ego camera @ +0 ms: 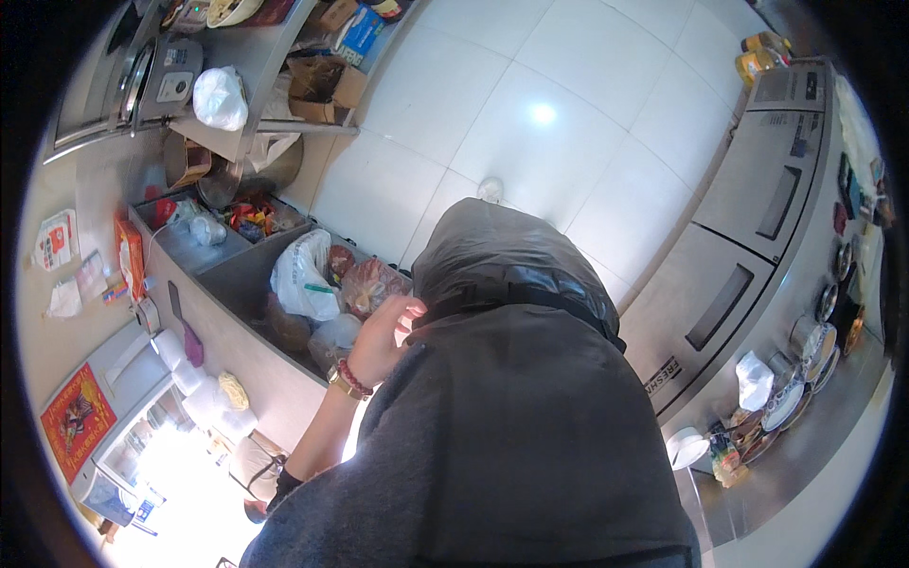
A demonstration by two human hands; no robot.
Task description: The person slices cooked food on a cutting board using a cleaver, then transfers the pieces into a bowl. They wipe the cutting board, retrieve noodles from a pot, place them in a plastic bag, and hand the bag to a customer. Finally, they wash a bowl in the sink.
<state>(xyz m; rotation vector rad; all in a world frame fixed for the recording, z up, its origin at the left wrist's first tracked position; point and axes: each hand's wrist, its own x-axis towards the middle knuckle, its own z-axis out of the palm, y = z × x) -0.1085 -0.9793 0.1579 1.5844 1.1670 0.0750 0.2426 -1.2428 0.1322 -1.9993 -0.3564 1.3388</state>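
Note:
My left hand (387,330), wearing a red bead bracelet and a gold-coloured watch at the wrist, hangs beside my waist with its fingers loosely bent and nothing visible in it. Its fingertips are close to my dark apron (525,397); whether they touch it is unclear. Just past the hand is a grey open-topped compartment (241,295) holding a white plastic bag (305,273) and a clear bag of reddish-brown food (373,284). My right hand is out of view. Before me is a floor of pale tiles (490,92), where the tip of a shoe (490,189) shows.
On the right runs a stainless steel refrigerated counter (717,284) carrying plates (785,406), bowls and a white bag (754,380). At upper left, steel shelving (273,78) holds a rice cooker (170,78) and cardboard boxes (319,85). A seated person (256,468) is at lower left.

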